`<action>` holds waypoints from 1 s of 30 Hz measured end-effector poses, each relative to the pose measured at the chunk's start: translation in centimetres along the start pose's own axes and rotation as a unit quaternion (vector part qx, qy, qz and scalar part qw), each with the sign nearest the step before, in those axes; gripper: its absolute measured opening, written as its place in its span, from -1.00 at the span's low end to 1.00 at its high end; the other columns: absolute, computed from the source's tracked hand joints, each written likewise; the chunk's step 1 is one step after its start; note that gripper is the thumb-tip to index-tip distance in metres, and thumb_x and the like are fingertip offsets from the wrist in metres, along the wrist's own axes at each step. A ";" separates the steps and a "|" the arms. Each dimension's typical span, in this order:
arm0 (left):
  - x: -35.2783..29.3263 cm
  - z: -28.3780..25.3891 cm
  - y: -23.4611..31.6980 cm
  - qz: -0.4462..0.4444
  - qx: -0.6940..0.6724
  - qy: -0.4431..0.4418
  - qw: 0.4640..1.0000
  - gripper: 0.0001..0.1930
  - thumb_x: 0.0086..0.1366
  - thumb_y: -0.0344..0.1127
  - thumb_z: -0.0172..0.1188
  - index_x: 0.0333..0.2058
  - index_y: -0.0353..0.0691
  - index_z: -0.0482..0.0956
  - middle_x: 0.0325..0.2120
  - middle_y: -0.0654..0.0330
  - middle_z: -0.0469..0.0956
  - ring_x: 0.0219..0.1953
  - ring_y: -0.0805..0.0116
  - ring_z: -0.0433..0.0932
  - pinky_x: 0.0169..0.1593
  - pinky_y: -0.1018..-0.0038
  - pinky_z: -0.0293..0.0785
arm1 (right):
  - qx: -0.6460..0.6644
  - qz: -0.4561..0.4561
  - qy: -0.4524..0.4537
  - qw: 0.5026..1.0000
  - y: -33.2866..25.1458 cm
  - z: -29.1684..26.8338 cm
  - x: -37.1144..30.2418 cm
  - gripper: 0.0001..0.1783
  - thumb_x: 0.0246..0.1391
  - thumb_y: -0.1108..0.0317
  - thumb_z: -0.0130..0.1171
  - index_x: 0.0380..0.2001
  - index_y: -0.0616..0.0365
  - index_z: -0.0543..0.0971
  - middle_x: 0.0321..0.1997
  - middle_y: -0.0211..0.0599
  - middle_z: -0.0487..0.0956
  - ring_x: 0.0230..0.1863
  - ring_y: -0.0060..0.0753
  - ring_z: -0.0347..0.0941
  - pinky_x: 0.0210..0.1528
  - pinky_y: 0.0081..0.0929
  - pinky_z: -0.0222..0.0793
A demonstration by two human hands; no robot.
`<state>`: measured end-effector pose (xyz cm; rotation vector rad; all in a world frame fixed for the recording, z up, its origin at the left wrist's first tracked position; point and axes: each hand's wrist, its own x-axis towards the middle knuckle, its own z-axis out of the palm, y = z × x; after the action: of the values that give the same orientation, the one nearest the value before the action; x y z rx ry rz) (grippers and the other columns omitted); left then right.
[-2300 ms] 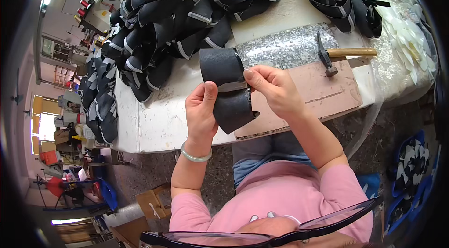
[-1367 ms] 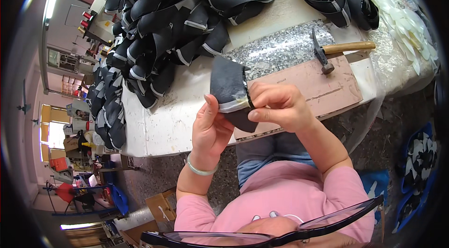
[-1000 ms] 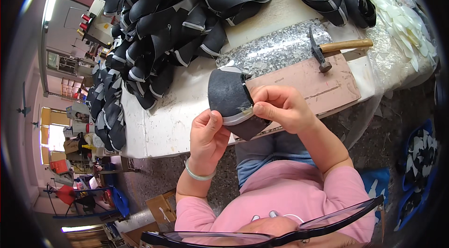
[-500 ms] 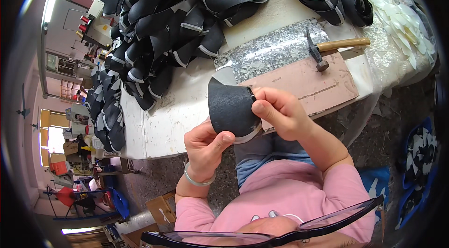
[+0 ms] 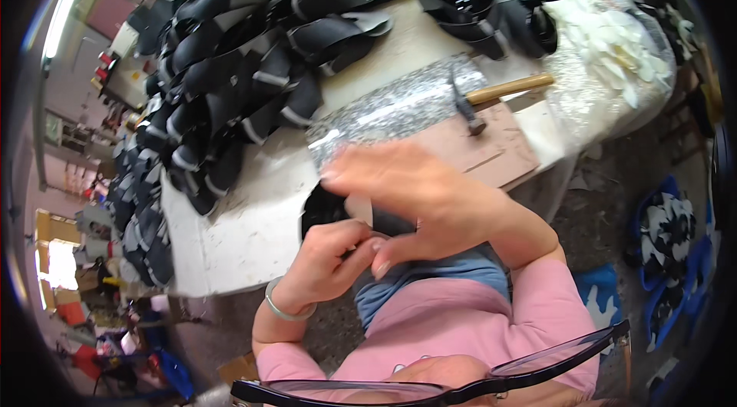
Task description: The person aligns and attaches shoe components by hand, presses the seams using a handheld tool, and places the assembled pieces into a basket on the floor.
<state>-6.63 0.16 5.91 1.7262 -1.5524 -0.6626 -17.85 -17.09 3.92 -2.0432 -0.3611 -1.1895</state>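
A black shoe upper (image 5: 318,211) with a pale flap is held low at the front edge of the table. My left hand (image 5: 326,257) pinches its near edge, fingers curled and closed. Across the upper, my right hand (image 5: 430,196) stretches flat and slightly blurred, thumb apart and close to the left fingertips. That hand hides much of the upper, and whether its palm presses on it I cannot tell. Beyond lie a speckled stone slab (image 5: 384,112) and a pinkish board (image 5: 503,150). A hammer with a wooden handle (image 5: 510,89) rests across them.
Black and grey shoe uppers (image 5: 207,50) are heaped at the left and back of the white table (image 5: 223,246). Pale cut pieces (image 5: 614,46) lie on clear plastic at the right. A blue container (image 5: 664,238) with scraps sits on the floor.
My right hand has let go of the upper's edge and spread out over it. The upper has been turned and lowered in my left hand. The whole view has shifted.
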 end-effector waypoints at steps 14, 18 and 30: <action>-0.5 -1.9 -7.4 0.016 -0.250 0.417 0.874 -0.80 0.35 -0.40 0.03 -0.14 -0.39 0.45 -0.27 0.15 0.52 -0.23 0.41 0.51 -0.05 0.47 0.43 | -0.010 0.354 -0.303 0.885 5.4 -15.9 11.7 -0.71 -0.04 0.43 0.31 -0.21 0.26 0.54 -0.32 -0.34 0.60 -0.33 -0.61 0.52 -0.23 -0.67 0.46; -2.6 -0.9 -10.4 -0.056 -0.276 0.388 0.878 -0.83 0.33 -0.45 0.04 -0.14 -0.39 0.44 -0.31 0.17 0.51 -0.26 0.43 0.50 -0.09 0.46 0.48 | -0.239 0.193 -0.137 0.942 10.0 -19.4 17.2 -0.65 -0.01 0.26 0.32 -0.23 0.28 0.55 -0.32 -0.40 0.59 -0.31 -0.62 0.50 -0.25 -0.61 0.39; -4.4 -0.5 -12.4 -0.130 -0.294 0.384 0.866 -0.84 0.30 -0.46 0.07 -0.17 -0.40 0.44 -0.36 0.16 0.52 -0.32 0.44 0.50 -0.15 0.49 0.49 | -0.461 0.310 -0.172 0.814 29.5 -18.7 0.0 -0.77 0.12 0.20 0.06 -0.24 0.08 0.48 -0.32 0.06 0.55 -0.18 0.12 0.48 -0.16 -0.06 0.39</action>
<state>0.83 4.90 -3.84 1.4480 -0.4935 -0.4193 -13.05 -50.82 -3.78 -2.8574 0.8596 -0.5812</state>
